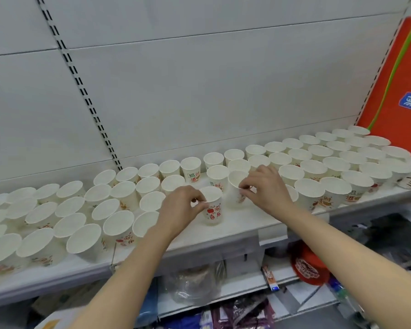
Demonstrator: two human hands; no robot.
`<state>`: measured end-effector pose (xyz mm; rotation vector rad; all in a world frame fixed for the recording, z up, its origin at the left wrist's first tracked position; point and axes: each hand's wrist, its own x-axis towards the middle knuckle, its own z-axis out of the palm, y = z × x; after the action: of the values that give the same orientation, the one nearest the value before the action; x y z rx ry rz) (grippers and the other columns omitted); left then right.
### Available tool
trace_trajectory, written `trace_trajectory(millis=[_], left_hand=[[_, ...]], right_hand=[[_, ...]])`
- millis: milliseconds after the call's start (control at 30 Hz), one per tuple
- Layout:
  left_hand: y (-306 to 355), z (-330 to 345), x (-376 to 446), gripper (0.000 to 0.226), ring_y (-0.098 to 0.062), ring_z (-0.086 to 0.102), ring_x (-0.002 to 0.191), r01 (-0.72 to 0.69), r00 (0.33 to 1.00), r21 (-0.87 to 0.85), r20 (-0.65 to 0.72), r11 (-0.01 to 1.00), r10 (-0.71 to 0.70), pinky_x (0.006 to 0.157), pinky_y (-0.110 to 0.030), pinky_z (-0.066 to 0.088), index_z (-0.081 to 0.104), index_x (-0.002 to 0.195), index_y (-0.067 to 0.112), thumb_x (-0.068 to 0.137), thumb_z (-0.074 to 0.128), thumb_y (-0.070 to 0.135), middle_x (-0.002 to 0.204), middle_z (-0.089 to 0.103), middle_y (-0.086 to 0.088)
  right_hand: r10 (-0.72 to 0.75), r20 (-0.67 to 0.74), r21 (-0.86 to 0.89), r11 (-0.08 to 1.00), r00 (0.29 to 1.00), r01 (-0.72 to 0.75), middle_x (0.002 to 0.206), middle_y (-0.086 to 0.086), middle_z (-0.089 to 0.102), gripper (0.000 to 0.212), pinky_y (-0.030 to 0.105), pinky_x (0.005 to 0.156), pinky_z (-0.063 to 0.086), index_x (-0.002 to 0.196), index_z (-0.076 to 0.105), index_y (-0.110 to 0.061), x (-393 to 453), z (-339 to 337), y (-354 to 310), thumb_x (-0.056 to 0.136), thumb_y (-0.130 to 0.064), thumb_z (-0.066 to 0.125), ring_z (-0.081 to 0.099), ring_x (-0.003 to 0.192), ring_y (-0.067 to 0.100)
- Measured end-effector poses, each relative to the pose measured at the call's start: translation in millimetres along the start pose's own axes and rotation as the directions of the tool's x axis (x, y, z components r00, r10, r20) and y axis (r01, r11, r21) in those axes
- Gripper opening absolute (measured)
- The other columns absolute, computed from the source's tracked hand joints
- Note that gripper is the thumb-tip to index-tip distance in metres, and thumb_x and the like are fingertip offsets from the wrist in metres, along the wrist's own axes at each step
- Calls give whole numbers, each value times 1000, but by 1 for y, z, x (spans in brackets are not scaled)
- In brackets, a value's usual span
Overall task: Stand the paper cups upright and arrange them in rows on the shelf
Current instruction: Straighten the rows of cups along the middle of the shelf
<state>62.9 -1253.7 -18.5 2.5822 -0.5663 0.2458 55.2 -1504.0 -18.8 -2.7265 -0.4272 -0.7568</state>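
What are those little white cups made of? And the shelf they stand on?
The cups look like thin paper: matte white walls, rolled rims, red printed pictures. The shelf seems painted metal, smooth and faintly glossy white, though the picture cannot settle that. Left hand and right hand each pinch a cup.

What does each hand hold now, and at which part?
The left hand pinches one paper cup at its rim. The right hand pinches another cup at its rim as well.
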Motion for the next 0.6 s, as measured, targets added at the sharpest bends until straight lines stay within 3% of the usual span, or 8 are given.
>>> trace_trajectory(millis=[233,367,600], left_hand=[[17,33,20,17,-9,55,93,-41,999,101,-24,994,44,74,-31,49,70,94,35,79,74,42,105,63,17],[31,37,27,10,-10,52,98,-31,998,132,-44,991,37,75,-32,48,71,91,33,84,71,40,102,64,15],[44,43,28,5,-10,54,98,3,998,137,-66,991,6,75,-32,51,70,90,31,87,68,35,100,65,14]], right_hand=[[10,116,-117,993,993,3,65,-7,63,9,38,74,38,68,70,-22,0,5,22,65,-19,77,52,73,24],[-13,115,-112,993,993,26,64,-6,63,11,38,73,40,67,70,-21,1,7,28,63,-15,77,52,72,25],[-36,75,-101,994,997,44,63,-5,63,13,32,73,24,64,69,-20,-6,9,38,61,-10,77,52,69,25]])
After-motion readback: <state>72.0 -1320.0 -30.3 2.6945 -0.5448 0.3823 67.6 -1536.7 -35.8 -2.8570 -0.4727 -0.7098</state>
